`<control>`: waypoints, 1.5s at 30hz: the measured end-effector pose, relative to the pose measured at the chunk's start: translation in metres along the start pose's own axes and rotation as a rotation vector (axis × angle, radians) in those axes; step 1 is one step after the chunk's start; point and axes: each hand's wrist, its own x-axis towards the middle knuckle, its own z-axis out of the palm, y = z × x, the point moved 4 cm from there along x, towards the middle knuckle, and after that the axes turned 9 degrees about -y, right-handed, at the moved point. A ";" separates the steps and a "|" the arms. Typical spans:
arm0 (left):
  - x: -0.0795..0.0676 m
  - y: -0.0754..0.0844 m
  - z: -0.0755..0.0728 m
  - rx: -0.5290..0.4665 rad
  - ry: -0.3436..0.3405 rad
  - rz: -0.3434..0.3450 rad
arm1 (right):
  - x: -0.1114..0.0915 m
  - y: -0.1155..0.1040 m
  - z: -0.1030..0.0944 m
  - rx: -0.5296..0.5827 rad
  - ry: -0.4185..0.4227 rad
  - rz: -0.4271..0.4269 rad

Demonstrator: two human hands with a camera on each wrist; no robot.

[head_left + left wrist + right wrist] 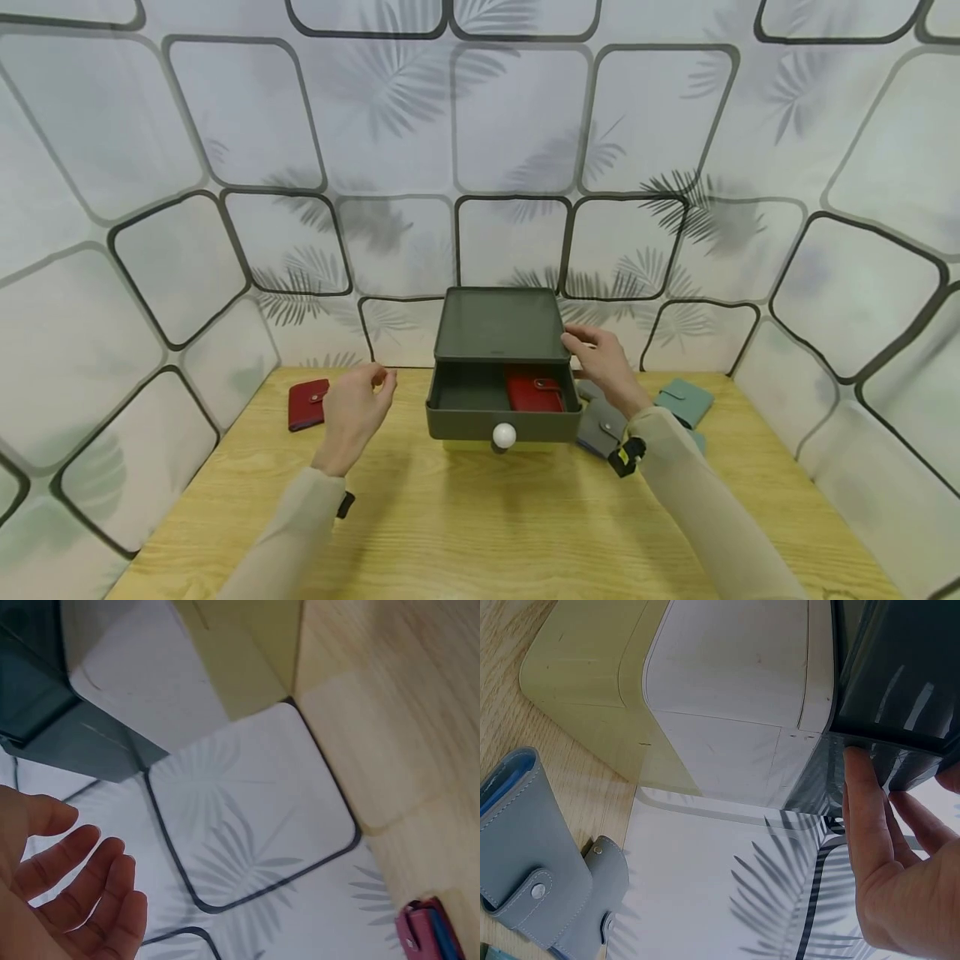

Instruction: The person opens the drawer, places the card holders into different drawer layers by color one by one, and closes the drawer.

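A stacked drawer box [501, 325] stands mid-table, its tiers dark green, white and yellow. Its top drawer [468, 425], with a white round knob [504, 435], is pulled out, and a red wallet [534, 392] lies in the right part. My right hand [603, 362] touches the box's upper right edge, with fairly straight fingers [870, 817] against the dark side. In the air left of the drawer, my left hand [352, 412] holds nothing, its fingers [97, 900] loosely bent. A dark red wallet [307, 404] lies on the table beyond it.
Grey wallets [536, 847] lie on the wooden table [465, 533] right of the box, partly behind the right arm. Farther right are light teal wallets [685, 402]. A patterned cloth wall [517, 125] encloses the back and sides.
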 end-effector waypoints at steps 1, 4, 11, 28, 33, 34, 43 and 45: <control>0.000 -0.005 0.002 0.004 -0.011 -0.011 | 0.000 0.000 0.000 0.000 0.004 0.001; 0.001 -0.018 0.006 0.008 -0.047 -0.036 | -0.001 0.000 0.000 -0.007 0.006 0.004; 0.002 -0.048 0.012 0.023 -0.120 -0.126 | 0.000 -0.001 -0.001 -0.018 0.013 0.001; -0.005 -0.112 0.024 0.103 -0.314 -0.261 | 0.000 -0.001 0.000 -0.001 0.001 0.006; -0.004 -0.130 0.023 0.145 -0.347 -0.294 | 0.000 -0.002 0.000 -0.003 0.005 0.000; -0.004 -0.134 0.023 0.150 -0.361 -0.302 | 0.000 -0.002 0.000 -0.005 0.003 -0.002; -0.012 -0.157 0.028 0.201 -0.490 -0.395 | 0.000 0.000 0.000 -0.006 0.000 0.003; -0.012 -0.160 0.030 0.208 -0.508 -0.428 | -0.001 -0.001 0.000 -0.012 -0.002 -0.004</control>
